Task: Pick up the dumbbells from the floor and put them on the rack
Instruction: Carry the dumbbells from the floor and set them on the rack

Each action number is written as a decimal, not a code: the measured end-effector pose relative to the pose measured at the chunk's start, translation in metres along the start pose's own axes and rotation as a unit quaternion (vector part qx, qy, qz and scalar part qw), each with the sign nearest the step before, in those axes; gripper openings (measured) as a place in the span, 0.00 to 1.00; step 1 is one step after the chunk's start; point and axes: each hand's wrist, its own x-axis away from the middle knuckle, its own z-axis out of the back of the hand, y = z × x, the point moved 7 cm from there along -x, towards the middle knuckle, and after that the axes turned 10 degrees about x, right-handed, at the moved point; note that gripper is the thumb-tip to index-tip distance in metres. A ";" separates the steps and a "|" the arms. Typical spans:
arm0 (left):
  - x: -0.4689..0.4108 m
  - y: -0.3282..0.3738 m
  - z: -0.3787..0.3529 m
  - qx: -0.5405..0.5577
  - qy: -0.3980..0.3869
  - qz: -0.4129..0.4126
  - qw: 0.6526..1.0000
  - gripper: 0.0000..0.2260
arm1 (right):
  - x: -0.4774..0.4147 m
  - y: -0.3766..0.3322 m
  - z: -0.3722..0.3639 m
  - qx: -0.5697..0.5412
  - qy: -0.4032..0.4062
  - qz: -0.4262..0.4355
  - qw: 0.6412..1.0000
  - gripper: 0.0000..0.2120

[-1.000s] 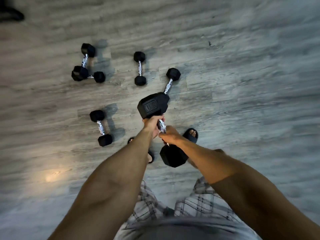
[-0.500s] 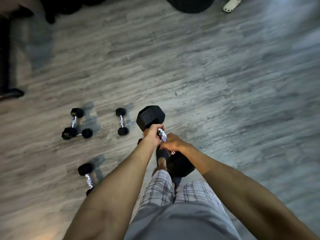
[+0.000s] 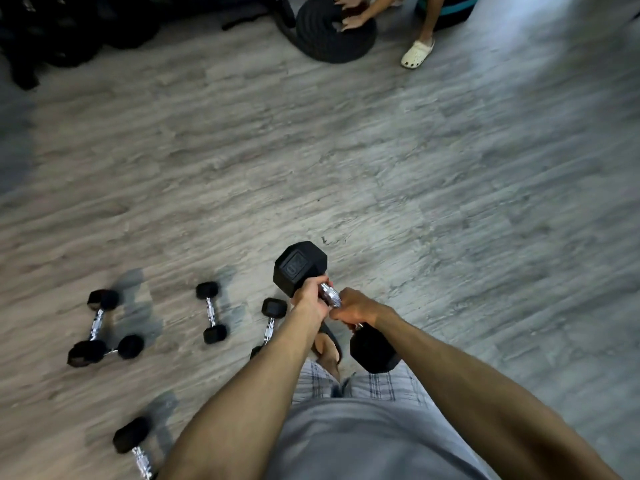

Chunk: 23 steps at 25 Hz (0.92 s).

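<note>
A large black hex dumbbell (image 3: 300,268) with a chrome handle hangs in front of my waist, held off the floor. My left hand (image 3: 311,299) and my right hand (image 3: 353,308) both grip its handle, side by side. Several small black dumbbells lie on the grey wooden floor to my left: a pair touching each other (image 3: 98,329), one alone (image 3: 211,312), one partly behind my left forearm (image 3: 272,317), and one at the lower left (image 3: 133,441). No rack is clearly visible; dark gear (image 3: 62,32) fills the top left.
Another person crouches at the top, with hands on a big black tyre-like object (image 3: 334,32) and a foot in a white clog (image 3: 417,53). My own foot in a sandal (image 3: 327,348) shows below the dumbbell. Open floor (image 3: 485,202) stretches right and ahead.
My view has tilted up and forward, so the floor dumbbells slid down and left in view. The tyre and the other person came into sight. Both hands keep the big dumbbell.
</note>
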 end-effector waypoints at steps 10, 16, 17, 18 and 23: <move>-0.056 0.146 -0.151 0.017 0.001 -0.021 1.000 0.05 | -0.112 -0.081 0.167 0.013 -0.025 0.030 0.999 0.03; -0.099 0.243 -0.270 0.027 0.013 -0.005 1.000 0.06 | -0.196 -0.134 0.306 0.037 -0.036 0.043 0.998 0.04; -0.102 0.257 -0.285 0.030 0.014 -0.003 0.999 0.06 | -0.205 -0.143 0.324 0.045 -0.042 0.047 0.997 0.04; -0.106 0.271 -0.299 0.038 0.015 -0.003 0.999 0.05 | -0.214 -0.152 0.340 0.044 -0.048 0.053 0.997 0.05; -0.143 0.351 -0.378 0.084 0.025 -0.006 0.996 0.05 | -0.274 -0.206 0.438 0.114 -0.065 0.060 0.990 0.05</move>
